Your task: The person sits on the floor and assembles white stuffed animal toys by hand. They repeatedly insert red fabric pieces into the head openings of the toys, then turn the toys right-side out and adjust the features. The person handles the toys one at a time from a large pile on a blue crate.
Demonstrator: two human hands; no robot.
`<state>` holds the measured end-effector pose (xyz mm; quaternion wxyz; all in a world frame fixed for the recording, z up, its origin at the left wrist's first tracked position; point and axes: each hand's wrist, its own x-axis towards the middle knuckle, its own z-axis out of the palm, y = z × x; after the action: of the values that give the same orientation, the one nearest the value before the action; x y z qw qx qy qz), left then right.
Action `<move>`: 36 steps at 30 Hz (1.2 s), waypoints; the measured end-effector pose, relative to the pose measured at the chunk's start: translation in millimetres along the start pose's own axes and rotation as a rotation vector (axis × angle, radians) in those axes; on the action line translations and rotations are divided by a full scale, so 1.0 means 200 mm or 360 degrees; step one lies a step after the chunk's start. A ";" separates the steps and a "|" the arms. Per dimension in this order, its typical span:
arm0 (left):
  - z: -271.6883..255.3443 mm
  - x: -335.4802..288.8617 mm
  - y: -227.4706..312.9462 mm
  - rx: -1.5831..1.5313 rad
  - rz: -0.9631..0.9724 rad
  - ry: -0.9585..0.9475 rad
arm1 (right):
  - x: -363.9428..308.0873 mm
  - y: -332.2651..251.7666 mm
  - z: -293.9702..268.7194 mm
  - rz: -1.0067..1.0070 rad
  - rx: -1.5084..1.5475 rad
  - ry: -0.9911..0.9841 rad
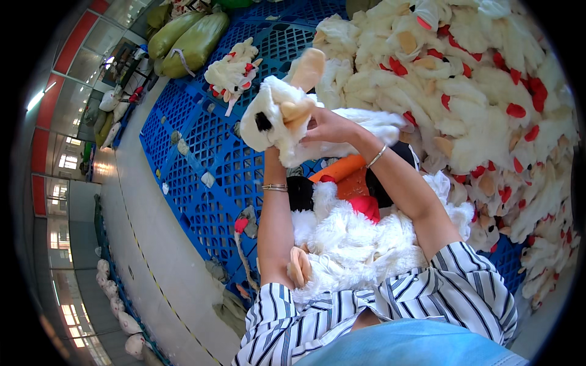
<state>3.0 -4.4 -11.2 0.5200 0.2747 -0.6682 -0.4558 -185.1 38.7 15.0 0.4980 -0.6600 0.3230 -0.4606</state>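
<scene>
Raised in front of me is an unstuffed white plush animal skin [259, 128] with a black eye patch and beige ears. My right hand [332, 127] is closed on it beside one ear, its fingers partly hidden by the fabric. My left hand goes up into or behind the plush head; only the bracelet-ringed wrist [274, 168] shows, so its fingers are hidden. The limp white body of the skin trails to the right behind my right hand. On my lap lie more fluffy white plush skins [351, 244] with red and beige parts.
A large heap of white plush skins [439, 91] with red pieces rises at the right. Blue plastic pallets [201, 146] cover the floor ahead, with one plush skin [233, 72] and scraps on them. Stuffed green sacks [195, 43] stand far left, beside a grey floor [140, 201].
</scene>
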 end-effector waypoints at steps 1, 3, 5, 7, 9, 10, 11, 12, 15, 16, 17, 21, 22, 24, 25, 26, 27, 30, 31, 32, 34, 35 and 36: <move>0.02 -0.01 -0.01 -0.0252 -0.0164 0.0093 | 0.00 0.02 0.00 0.0018 0.0133 0.0031; 0.02 -0.03 -0.03 -0.0505 -0.0385 0.0207 | 0.01 0.02 -0.03 0.0193 0.0220 -0.0002; -0.01 -0.04 -0.06 -0.0536 -0.0508 0.0270 | -0.01 0.00 -0.02 0.0136 0.0433 0.0142; 0.02 -0.04 -0.04 -0.0466 -0.0465 0.0258 | -0.01 0.03 0.02 0.0056 0.0700 0.0326; 0.05 0.00 0.01 -0.0214 -0.0229 0.0187 | 0.01 0.05 0.00 0.0028 0.0662 0.0310; 0.07 0.02 0.03 0.0012 -0.0047 0.0142 | 0.02 0.07 -0.01 0.0013 0.0645 0.0294; 0.09 0.03 0.04 0.0316 0.0183 0.0090 | 0.02 0.15 -0.04 -0.0209 0.0379 0.0336; 0.09 0.05 0.03 0.0669 0.0450 0.0035 | 0.02 0.21 -0.07 -0.0775 -0.0562 0.0364; 0.06 0.04 -0.04 0.0967 0.0496 0.0096 | 0.02 0.35 -0.06 -0.0116 0.0914 0.0644; 0.03 -0.01 -0.06 0.0645 0.0045 0.0251 | 0.02 0.25 -0.02 -0.0148 0.0956 0.0739; 0.07 -0.02 -0.01 0.0701 -0.0022 0.0498 | 0.01 0.21 -0.04 -0.0042 0.0809 0.0756; 0.07 -0.03 0.07 0.0152 -0.0165 0.0176 | 0.01 0.19 -0.06 0.0318 0.0643 0.0638; 0.13 -0.04 0.15 0.0295 -0.0140 0.0198 | 0.00 0.18 -0.07 0.0320 0.0551 0.0622; 0.12 -0.05 0.25 -0.0042 -0.0340 -0.0052 | -0.02 0.14 -0.08 0.0319 0.0369 0.0581; 0.06 -0.06 0.24 -0.0408 -0.0424 -0.0149 | -0.02 0.13 -0.06 0.0232 0.0448 0.0686; -0.01 -0.07 0.20 -0.0775 -0.0503 -0.0247 | -0.02 0.12 -0.06 0.0268 0.0458 0.0659; -0.04 -0.07 0.19 -0.1146 -0.0580 -0.0348 | -0.02 0.12 -0.08 0.0304 0.0465 0.0636; -0.02 -0.04 0.12 -0.0814 -0.0624 0.0109 | -0.02 0.16 -0.10 0.0357 0.0203 0.0446; -0.02 -0.02 0.06 -0.0781 -0.0712 0.0205 | -0.02 0.13 -0.07 0.0351 0.0161 0.0303; -0.06 -0.05 -0.05 -0.0922 -0.0713 0.0054 | -0.02 0.11 -0.03 0.0344 0.0116 0.0159; 0.00 -0.04 -0.12 -0.0666 -0.0883 -0.0108 | -0.06 0.10 0.02 0.0030 0.0340 0.0207; 0.02 -0.04 -0.14 -0.0391 -0.0950 -0.0226 | -0.02 0.18 -0.02 -0.0214 -0.0062 0.0087; 0.03 -0.05 -0.13 -0.0147 -0.0999 -0.0312 | -0.02 0.22 -0.02 -0.0521 -0.0550 0.0205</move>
<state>-2.1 -4.8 -38.4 0.2993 0.3980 -0.5764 -0.6479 -189.2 28.1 -28.6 0.2750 -0.7480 0.3169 -0.5142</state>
